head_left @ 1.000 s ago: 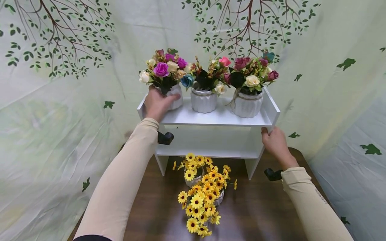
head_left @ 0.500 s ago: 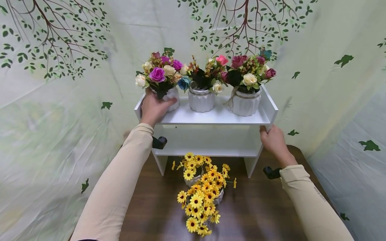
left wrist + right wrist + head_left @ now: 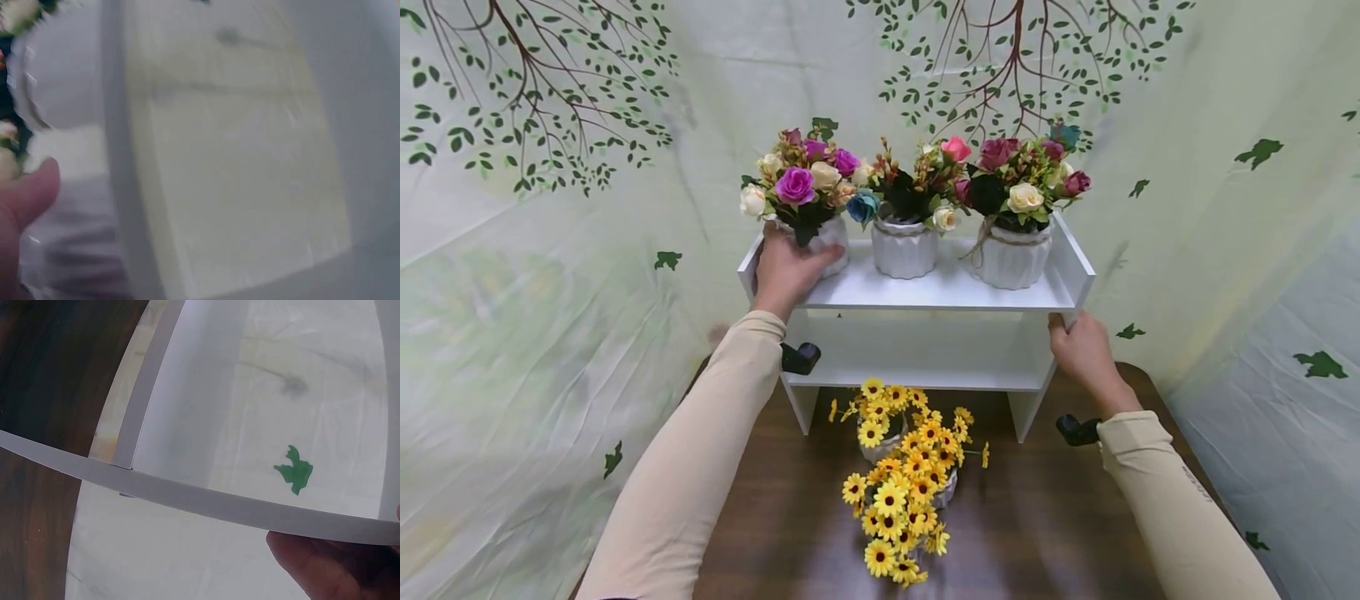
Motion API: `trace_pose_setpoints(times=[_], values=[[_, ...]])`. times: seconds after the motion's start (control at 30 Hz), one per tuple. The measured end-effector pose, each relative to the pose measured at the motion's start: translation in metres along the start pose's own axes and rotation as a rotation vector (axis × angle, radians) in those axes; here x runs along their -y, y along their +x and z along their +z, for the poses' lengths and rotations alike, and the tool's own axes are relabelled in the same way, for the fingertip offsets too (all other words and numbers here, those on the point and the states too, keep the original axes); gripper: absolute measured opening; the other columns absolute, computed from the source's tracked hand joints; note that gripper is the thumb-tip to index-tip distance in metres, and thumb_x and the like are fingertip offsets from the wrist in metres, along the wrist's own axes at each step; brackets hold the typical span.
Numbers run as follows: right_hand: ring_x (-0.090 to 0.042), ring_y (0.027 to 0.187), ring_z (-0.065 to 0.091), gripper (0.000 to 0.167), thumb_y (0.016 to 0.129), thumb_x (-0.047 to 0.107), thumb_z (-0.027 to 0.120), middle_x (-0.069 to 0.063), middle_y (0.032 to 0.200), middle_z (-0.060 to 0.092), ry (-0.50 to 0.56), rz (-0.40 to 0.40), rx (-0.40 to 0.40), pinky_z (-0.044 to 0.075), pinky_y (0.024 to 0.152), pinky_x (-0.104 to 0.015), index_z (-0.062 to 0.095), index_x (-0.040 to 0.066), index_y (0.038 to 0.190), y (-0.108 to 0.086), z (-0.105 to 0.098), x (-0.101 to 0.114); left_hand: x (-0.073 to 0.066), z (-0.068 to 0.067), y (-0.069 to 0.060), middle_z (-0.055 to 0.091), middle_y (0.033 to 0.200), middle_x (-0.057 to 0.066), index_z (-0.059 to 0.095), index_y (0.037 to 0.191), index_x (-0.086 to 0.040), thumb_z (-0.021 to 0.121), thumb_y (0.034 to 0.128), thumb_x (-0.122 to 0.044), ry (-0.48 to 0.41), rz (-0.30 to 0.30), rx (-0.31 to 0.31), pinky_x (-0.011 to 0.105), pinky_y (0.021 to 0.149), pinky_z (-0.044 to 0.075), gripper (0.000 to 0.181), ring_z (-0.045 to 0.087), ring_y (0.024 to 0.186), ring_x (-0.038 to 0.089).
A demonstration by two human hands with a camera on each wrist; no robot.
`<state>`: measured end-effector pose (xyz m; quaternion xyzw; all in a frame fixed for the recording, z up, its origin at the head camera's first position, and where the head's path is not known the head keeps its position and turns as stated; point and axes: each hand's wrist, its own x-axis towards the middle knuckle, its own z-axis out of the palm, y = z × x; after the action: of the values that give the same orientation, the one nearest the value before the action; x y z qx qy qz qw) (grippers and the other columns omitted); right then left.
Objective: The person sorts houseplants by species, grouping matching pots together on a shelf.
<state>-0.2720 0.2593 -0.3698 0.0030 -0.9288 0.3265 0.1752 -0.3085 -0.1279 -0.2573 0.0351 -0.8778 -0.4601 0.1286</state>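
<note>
On the top board of a white shelf [image 3: 925, 293] three white pots of artificial roses stand in a row. My left hand [image 3: 786, 271] grips the left pot [image 3: 833, 242], thumb across its front, fingers hidden behind its left side. The middle pot [image 3: 905, 252] and the right pot [image 3: 1011, 260], tied with twine, stand untouched. Below the top board, my right hand [image 3: 1086, 354] holds the shelf's right side panel. In the right wrist view, the fingers of my right hand [image 3: 325, 565] lie against the panel's edge [image 3: 250, 512]. The left wrist view shows my left thumb [image 3: 37, 190] on the pot, blurred.
Several yellow daisies [image 3: 890, 500] in white pots stand on the dark wooden table [image 3: 1030, 517] in front of the shelf. The lower board [image 3: 917, 379] runs beneath the top one. A pale cloth backdrop [image 3: 722, 125] with printed branches and leaves surrounds the table.
Compared with a second ago, my left hand and the left pot sit slightly further left in view. The whole head view has also shifted a little. Both hands keep their holds.
</note>
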Motion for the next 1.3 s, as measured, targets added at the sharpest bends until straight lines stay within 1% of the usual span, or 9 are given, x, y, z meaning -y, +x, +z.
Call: trace_pose_setpoints(times=[0.17,0.23,0.37,0.43,0.5,0.67,0.9,1.17,1.3], values=[[-0.035,0.070,0.050,0.034,0.102,0.017,0.042,-0.023,0.081,0.055,-0.002,-0.005,-0.016,0.037,0.058,-0.034,0.057,-0.012,0.108,0.001,0.001,-0.001,0.007,0.000,-0.028,0.029,0.160,0.023,0.009,0.157,-0.004,0.076,0.0839,-0.039,0.000,0.019,-0.021,0.045,0.122,0.031,0.105,0.034,0.148,0.035],[-0.034,0.068,0.049,0.032,0.102,0.017,0.042,-0.022,0.079,0.055,-0.004,-0.014,-0.017,0.036,0.057,-0.034,0.057,-0.011,0.105,0.001,0.002,0.000,0.018,0.001,-0.048,0.034,0.158,0.023,0.020,0.154,-0.002,0.074,0.0864,-0.030,-0.039,0.124,-0.087,0.046,0.120,0.034,0.092,0.037,0.145,0.036],[-0.033,0.066,0.049,0.029,0.101,0.016,0.043,-0.019,0.074,0.053,-0.010,-0.031,-0.013,0.036,0.057,-0.034,0.058,-0.009,0.097,0.000,0.004,0.003,0.058,0.006,-0.097,0.061,0.130,0.022,0.054,0.130,0.005,0.072,0.0860,-0.006,-0.118,0.466,-0.206,0.039,0.105,0.051,0.048,0.060,0.118,0.033],[-0.034,0.067,0.049,0.030,0.101,0.016,0.043,-0.020,0.075,0.055,-0.014,-0.039,-0.012,0.038,0.058,-0.036,0.058,-0.009,0.096,0.000,0.005,0.004,0.085,0.011,-0.118,0.069,0.111,0.018,0.065,0.112,0.004,0.071,0.0840,0.003,-0.129,0.603,-0.184,0.029,0.092,0.056,0.029,0.066,0.100,0.025],[-0.036,0.070,0.051,0.031,0.101,0.017,0.043,-0.023,0.078,0.057,-0.015,-0.037,-0.015,0.040,0.059,-0.041,0.059,-0.009,0.098,-0.001,0.005,0.005,0.113,0.016,-0.135,0.072,0.095,0.012,0.069,0.099,-0.001,0.072,0.0844,0.004,-0.097,0.639,-0.110,0.021,0.078,0.057,0.016,0.067,0.084,0.015],[-0.040,0.074,0.052,0.033,0.101,0.017,0.043,-0.028,0.084,0.060,-0.016,-0.023,-0.023,0.043,0.064,-0.049,0.059,-0.011,0.100,-0.001,0.003,0.007,0.173,0.033,-0.159,0.071,0.085,-0.003,0.071,0.092,-0.013,0.072,0.0885,-0.006,0.026,0.412,0.085,0.017,0.066,0.054,0.008,0.062,0.074,0.000],[-0.038,0.074,0.051,0.035,0.103,0.019,0.041,-0.025,0.083,0.058,-0.014,-0.002,0.005,0.040,0.062,-0.041,0.058,-0.011,0.105,0.000,0.002,0.006,0.222,0.051,-0.166,0.072,0.088,0.000,0.070,0.096,-0.010,0.071,0.0889,-0.008,0.067,0.085,0.260,0.020,0.066,0.053,0.008,0.063,0.074,0.005],[-0.035,0.070,0.050,0.032,0.102,0.019,0.043,-0.021,0.077,0.055,-0.003,-0.026,-0.015,0.038,0.059,-0.037,0.059,-0.009,0.098,0.002,0.003,0.001,0.256,0.090,-0.158,0.073,0.088,0.005,0.071,0.096,-0.005,0.073,0.0851,-0.003,0.038,0.009,0.179,0.021,0.067,0.052,0.012,0.064,0.074,0.009],[-0.034,0.068,0.050,0.031,0.102,0.019,0.043,-0.020,0.076,0.054,-0.011,-0.016,-0.022,0.037,0.057,-0.036,0.058,-0.008,0.097,0.002,0.002,-0.001,0.253,0.110,-0.149,0.071,0.108,0.014,0.066,0.112,-0.003,0.075,0.0847,-0.010,0.036,0.030,0.251,0.035,0.078,0.056,0.030,0.067,0.092,0.024]])
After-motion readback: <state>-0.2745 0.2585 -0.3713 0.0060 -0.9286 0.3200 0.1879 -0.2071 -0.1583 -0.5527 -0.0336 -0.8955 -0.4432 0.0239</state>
